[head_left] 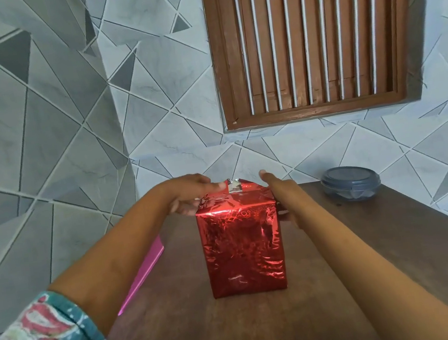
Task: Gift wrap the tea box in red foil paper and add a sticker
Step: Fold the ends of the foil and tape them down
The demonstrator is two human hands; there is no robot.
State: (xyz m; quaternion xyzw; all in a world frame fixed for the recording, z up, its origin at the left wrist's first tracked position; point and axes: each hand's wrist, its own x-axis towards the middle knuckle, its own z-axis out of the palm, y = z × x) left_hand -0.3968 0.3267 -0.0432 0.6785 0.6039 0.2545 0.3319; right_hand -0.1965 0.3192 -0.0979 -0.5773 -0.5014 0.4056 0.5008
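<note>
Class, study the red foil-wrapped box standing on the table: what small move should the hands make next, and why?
Probably press the raised silver flap down flat onto the top of the box. It sticks up at the back edge beside the left hand, while the right hand rests against the right side, so the wrapping looks unfinished there.

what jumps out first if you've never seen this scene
The red foil-wrapped box standing upright on the wooden table grabs the eye first, left hand on its top edge, right hand against its right side. Next, the brown barred window above it and a pink sheet at the table's left edge.
</note>
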